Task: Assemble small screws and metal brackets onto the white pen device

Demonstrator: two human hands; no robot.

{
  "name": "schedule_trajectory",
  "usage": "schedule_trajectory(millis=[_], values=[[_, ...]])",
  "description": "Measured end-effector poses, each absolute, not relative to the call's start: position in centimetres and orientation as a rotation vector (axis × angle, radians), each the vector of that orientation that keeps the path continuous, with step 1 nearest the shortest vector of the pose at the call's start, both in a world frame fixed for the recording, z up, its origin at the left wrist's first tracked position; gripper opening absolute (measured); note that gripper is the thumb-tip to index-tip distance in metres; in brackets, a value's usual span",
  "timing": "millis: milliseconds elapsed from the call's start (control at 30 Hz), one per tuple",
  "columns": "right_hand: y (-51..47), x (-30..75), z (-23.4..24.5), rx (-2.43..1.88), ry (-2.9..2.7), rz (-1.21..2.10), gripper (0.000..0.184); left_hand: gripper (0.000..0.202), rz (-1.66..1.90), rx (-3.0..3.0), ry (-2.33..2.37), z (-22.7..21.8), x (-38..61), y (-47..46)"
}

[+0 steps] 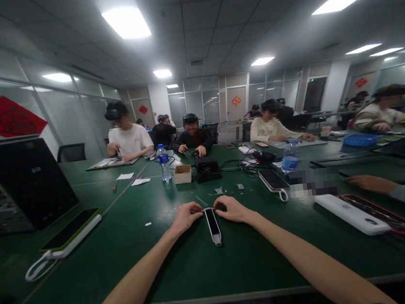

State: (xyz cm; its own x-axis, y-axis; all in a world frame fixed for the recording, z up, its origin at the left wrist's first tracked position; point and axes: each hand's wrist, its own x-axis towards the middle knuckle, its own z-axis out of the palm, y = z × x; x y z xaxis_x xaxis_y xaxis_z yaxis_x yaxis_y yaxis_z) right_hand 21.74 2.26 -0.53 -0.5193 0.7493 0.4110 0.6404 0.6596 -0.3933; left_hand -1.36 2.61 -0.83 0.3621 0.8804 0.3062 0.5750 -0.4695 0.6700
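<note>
A slim scanning pen (213, 225), white-edged with a long dark screen, lies on the green table with its narrow tip toward me. My left hand (188, 216) is closed, thumb and fingers pinched at the left corner of its far end. At the right corner of that same end, my right hand (231, 209) is closed in a similar pinch. Whether a small part sits between the fingertips is too small to tell. Just beyond my hands lies a thin clear strip (201, 200). Small clear scraps (219, 190) are scattered to the right of it.
Ahead stand a water bottle (164, 163), a small open box (182, 174) and a black device (206, 168) with cables. A phone (273, 181) and a white power bank (352, 214) are on the right, near another person's hand (370, 183). Leftward are another phone (70, 229) and a computer case (26, 182).
</note>
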Motion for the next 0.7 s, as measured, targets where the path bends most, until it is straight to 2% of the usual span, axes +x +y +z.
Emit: schedule_trajectory(millis=[700], values=[[2.51, 21.5, -1.1, -1.039, -2.301, 0.285, 0.014, 0.016, 0.876, 2.279, 1.219, -0.42, -0.93, 2.13]])
